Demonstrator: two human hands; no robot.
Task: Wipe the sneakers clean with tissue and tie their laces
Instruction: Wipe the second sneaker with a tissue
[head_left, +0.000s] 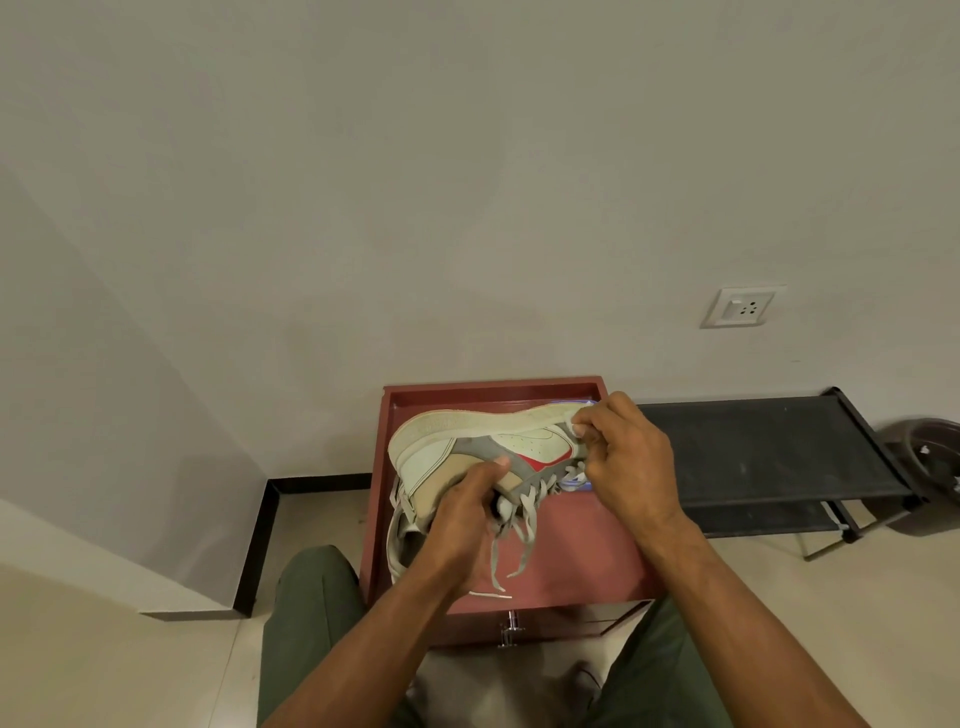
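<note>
While left hand (470, 506) grips sneaker (483, 452) at collar, sole up, above worktop (582, 545), right hand (621, 457) pinches toe-end sole edge (tissue there? cannot tell). Long axis runs hand to hand; laces (524, 525) hang loose beside left hand.

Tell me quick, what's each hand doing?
Left hand: grips the upturned white, grey and red leather sneaker.
Right hand: pinches white tissue against its toe.
</note>
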